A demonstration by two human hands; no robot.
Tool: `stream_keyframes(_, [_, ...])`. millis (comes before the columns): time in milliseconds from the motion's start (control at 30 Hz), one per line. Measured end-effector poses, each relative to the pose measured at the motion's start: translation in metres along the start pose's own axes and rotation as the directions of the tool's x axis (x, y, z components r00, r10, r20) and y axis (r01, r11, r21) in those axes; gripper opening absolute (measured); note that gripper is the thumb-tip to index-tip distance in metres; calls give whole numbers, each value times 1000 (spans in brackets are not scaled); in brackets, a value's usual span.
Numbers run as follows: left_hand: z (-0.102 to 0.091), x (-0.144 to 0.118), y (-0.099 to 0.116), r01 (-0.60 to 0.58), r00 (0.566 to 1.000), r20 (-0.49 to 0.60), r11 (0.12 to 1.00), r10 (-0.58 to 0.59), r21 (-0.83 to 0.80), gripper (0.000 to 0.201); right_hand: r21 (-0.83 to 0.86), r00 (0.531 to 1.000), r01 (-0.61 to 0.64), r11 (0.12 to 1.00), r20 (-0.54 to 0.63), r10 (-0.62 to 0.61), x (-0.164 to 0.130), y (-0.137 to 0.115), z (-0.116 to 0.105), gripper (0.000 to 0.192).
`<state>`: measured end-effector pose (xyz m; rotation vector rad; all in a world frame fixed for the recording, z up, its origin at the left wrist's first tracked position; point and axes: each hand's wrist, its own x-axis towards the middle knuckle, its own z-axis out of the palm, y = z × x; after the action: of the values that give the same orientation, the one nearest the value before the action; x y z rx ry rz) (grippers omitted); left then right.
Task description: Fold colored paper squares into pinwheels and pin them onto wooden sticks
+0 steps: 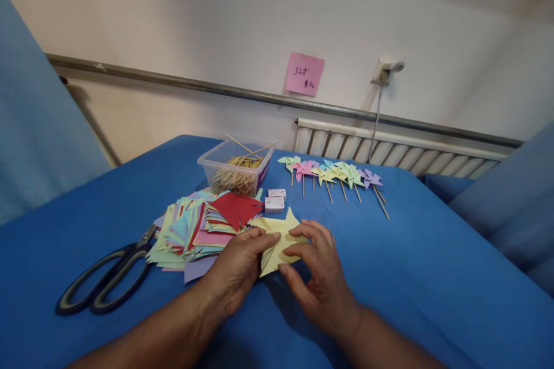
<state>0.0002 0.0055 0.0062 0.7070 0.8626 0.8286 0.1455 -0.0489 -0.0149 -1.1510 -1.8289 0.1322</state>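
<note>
Pinching, left fingers (265, 240) hold folded, pointed paper (274, 258).

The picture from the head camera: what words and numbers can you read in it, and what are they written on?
"32" on the pink note: the handwritten mark right after it is unclear.
A second handwritten line on the same note: too unclear to read.
Print on the nearer small box: too small to read.
Print on the farther small box: too small to read.
</note>
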Motion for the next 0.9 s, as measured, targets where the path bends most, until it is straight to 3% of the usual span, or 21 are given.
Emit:
stream_keyframes(133, [0, -1, 3, -16, 1000, -2, 1000, 16, -8, 12, -23, 988, 78, 997, 136, -74, 1, -9, -4, 36])
stream_keyframes(200, [0, -1, 4, -23, 1000, 3, 1000, 23, 6, 12, -60, 981, 100, 993, 174, -88, 0, -12, -3, 35])
stream_keyframes(333, [2, -1, 2, -6, 1000, 5, 999, 5, 32, 14, -36, 998, 39, 999, 48, -38, -1, -6, 4, 13])
stream_keyframes(467, [3, 0, -3, 23, 1000, 5, 1000, -23, 17, 14, 112, 981, -163, 980, -85, 172, 1, 8, 8, 8])
stream_keyframes(533, [3, 0, -4, 22, 1000, -15, 1000, -22, 7, 14, 143, 970, -203, 969, -107, 219, 2, 11, 6, 9])
stream_keyframes(633, [2, 0, -2, 21, 1000, -14, 999, -21, -35, 10, 90, 988, -124, 988, -83, 132, 3, 6, 0, 17])
stream_keyframes(733, [0, 0, 1, 18, 999, 28, 998, -17, -59, 8, -18, 998, 17, 1000, 56, -16, 1, -3, -2, 34])
stream_keyframes(800, [0, 0, 1, 5, 999, 40, 998, -3, -58, 8, -70, 992, 66, 995, 109, -58, -1, -7, 0, 33])
stream_keyframes(900, [-1, 0, -1, 5, 999, 46, 999, -3, -49, 10, -72, 998, 42, 996, 48, -39, -2, -3, 5, 19])
